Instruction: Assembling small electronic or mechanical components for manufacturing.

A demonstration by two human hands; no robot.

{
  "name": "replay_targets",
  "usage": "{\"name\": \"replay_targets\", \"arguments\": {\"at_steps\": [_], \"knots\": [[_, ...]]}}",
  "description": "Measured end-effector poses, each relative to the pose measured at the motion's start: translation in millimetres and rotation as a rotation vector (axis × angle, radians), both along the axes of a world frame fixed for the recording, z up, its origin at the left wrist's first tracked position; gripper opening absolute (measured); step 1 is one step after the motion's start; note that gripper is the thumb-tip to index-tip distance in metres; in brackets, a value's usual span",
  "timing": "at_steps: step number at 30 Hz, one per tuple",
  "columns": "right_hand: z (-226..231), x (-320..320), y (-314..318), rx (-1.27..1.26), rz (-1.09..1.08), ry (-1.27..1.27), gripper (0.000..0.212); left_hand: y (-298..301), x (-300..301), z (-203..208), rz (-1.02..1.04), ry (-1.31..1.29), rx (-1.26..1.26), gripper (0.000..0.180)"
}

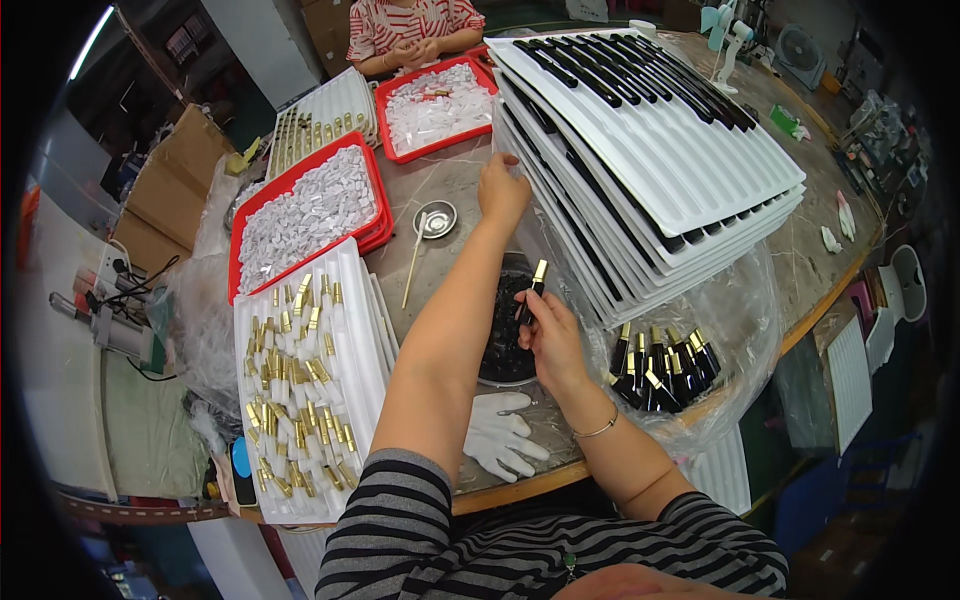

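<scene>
My right hand is closed around a short black brush handle with a gold end, tilted upward over a round bowl of small black pieces. My left hand reaches far forward, its fingers curled beside the left edge of a tall stack of white ridged trays. What those fingers hold, if anything, is hidden. Long black handles lie in rows on the top tray. To the right of the bowl, several black pieces with gold ends lie on clear plastic.
Gold ferrules with white tips cover a white tray at left. Red trays hold small white pieces. A metal dish with a stick and a white glove lie on the table. Across it sits a person in red-striped clothing.
</scene>
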State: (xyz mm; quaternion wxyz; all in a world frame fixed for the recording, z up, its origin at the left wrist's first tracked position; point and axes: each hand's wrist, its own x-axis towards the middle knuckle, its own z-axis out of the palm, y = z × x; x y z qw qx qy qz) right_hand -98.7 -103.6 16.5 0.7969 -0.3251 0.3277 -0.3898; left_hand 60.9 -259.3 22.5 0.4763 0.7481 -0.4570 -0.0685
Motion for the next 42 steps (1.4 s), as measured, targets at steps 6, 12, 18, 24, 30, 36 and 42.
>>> {"name": "replay_targets", "arguments": {"at_steps": [6, 12, 18, 24, 30, 36, 42], "knots": [[2, 2, -1, 0.027, 0.036, -0.006, 0.021, -6, 6, -3, -0.028, -0.002, -0.152, 0.021], [3, 4, 1, 0.026, 0.055, 0.002, 0.021, -9, 15, -4, -0.079, 0.132, -0.048, 0.02], [1, 4, -2, 0.026, 0.014, -0.017, 0.023, -17, 13, 8, -0.04, 0.012, 0.138, 0.015], [0, 2, -5, 0.005, 0.046, 0.001, 0.021, -25, 17, 6, -0.064, -0.09, 0.186, 0.013], [3, 0, -2, 0.004, 0.043, -0.008, 0.021, -18, 35, -6, -0.185, 0.457, 0.125, 0.019], [2, 2, 6, -0.024, 0.029, -0.043, 0.018, 63, 60, 31, -0.365, -0.075, 0.529, 0.013], [-10, 2, -1, -0.048, 0.072, -0.108, 0.02, 248, 79, 128, -0.317, -0.477, 0.393, 0.021]]}}
